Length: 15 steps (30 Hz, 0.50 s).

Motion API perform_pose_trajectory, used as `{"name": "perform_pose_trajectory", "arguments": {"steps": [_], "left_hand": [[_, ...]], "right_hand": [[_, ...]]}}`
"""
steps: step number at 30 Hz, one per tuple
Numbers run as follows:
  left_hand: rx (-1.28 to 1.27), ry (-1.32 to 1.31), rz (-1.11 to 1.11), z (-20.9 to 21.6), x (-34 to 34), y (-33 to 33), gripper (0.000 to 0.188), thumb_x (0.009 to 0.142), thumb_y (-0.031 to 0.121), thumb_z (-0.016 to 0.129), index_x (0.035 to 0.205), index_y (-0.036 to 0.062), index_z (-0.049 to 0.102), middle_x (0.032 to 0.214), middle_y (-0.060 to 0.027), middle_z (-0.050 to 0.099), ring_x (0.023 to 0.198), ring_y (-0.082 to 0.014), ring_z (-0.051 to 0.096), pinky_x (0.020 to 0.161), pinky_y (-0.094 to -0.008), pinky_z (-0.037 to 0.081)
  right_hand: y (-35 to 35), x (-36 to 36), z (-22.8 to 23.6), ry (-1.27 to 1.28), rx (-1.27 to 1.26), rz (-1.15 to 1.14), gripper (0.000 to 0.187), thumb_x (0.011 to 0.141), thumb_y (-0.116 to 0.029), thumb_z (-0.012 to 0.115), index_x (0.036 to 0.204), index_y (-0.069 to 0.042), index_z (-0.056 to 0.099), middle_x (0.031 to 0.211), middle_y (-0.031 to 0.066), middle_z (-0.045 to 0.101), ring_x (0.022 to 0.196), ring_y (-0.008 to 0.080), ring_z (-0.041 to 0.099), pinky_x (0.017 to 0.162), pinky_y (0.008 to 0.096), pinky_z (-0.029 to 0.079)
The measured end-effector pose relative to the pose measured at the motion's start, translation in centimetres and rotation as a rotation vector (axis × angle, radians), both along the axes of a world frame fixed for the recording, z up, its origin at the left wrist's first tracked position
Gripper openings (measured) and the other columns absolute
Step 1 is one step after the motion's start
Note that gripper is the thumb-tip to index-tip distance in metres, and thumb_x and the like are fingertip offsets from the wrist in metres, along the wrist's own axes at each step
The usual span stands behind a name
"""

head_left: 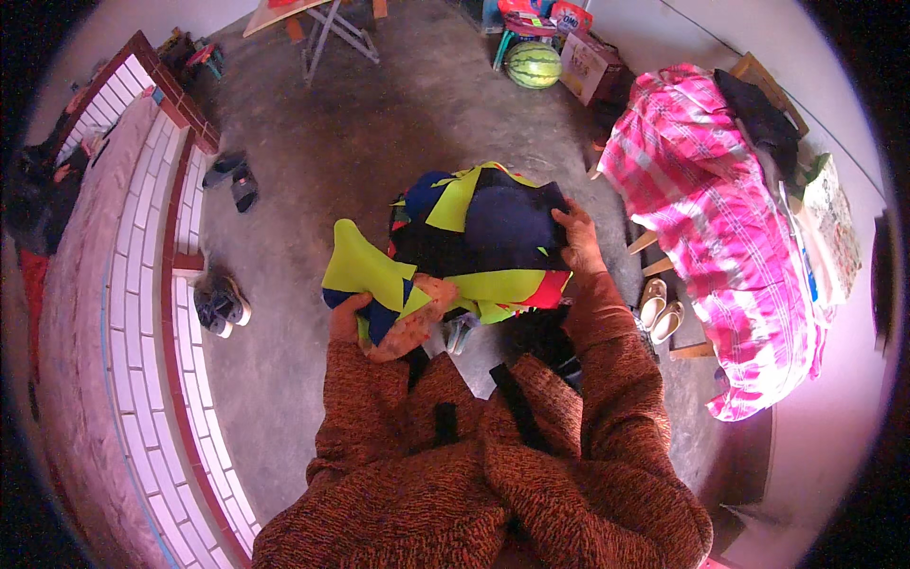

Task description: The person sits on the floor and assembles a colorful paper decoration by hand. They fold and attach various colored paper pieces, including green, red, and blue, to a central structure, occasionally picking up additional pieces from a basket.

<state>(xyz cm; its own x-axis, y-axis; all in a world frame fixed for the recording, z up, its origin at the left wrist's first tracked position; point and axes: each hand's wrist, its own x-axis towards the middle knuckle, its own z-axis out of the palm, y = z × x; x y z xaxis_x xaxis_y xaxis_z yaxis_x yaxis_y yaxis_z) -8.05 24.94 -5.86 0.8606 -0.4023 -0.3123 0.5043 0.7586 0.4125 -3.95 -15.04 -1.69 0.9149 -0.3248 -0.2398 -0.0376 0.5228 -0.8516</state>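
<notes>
Concrete floor point(294, 152) is spread under everything; its left side is bounded by a white-brick platform point(137, 275) trimmed in red-brown. Wooden-legged furniture at right is covered by a pink plaid cloth point(687, 180). A cloth bundle point(493, 237), mostly black and navy with lime and red parts, is held up centrally in front of the body; whether it is also propped on the lap cannot be told. A watermelon point(533, 65) is placed at the top, just beside a carton point(583, 68). A lime-and-navy piece point(360, 261) is bunched at the bundle's left, near a peach patterned piece point(408, 327). Pale shoes point(661, 311) are left near the furniture legs, dark shoes point(223, 305) by the platform. The lime-and-navy piece is pinched by the left hand point(345, 321), thumb on top, other fingers mostly hidden. The bundle's navy far edge is clasped by the right hand point(581, 245), thumb over the cloth, fingertips partly covered. Step in hand is judged as loose cloth being gathered or arranged; for the next move, steady pinching on both sides seems to be called for, lest layers be dropped.
</notes>
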Motion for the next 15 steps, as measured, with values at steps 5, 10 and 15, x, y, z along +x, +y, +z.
{"name": "perform_pose_trajectory", "arguments": {"steps": [5,10,15], "left_hand": [[0.007,-0.045,-0.032,-1.0,0.7,-0.9,0.047,0.076,0.004,0.056,0.123,0.0038,0.049,0.118,-0.0135,0.056,0.11,-0.0296,0.054,0.098,-0.0411,0.042],[0.044,-0.089,-0.057,-1.9,1.0,-0.9,0.048,0.076,0.004,0.056,0.123,0.0037,0.048,0.119,-0.0136,0.056,0.111,-0.0297,0.053,0.098,-0.0412,0.041],[0.078,-0.099,-0.06,-2.6,1.4,-0.5,0.049,0.076,0.004,0.056,0.124,0.0036,0.048,0.12,-0.0137,0.055,0.112,-0.0299,0.053,0.098,-0.0413,0.041]], "right_hand": [[-3.8,1.0,-3.7,-0.19,-0.619,-0.057,0.05,0.079,0.006,0.055,0.127,0.005,0.044,0.109,0.0113,0.058,0.093,0.0201,0.057,0.084,0.0318,0.047],[-1.2,0.3,1.2,0.153,-1.594,-0.22,0.062,0.077,-0.016,0.065,0.133,-0.01,0.039,0.134,0.0201,0.037,0.122,0.0381,0.036,0.094,0.0479,0.037],[5.8,1.2,7.5,-0.109,-1.896,-0.354,0.068,0.08,-0.041,0.061,0.137,-0.016,0.035,0.146,0.0198,0.02,0.135,0.041,0.015,0.103,0.0577,0.018]]}}
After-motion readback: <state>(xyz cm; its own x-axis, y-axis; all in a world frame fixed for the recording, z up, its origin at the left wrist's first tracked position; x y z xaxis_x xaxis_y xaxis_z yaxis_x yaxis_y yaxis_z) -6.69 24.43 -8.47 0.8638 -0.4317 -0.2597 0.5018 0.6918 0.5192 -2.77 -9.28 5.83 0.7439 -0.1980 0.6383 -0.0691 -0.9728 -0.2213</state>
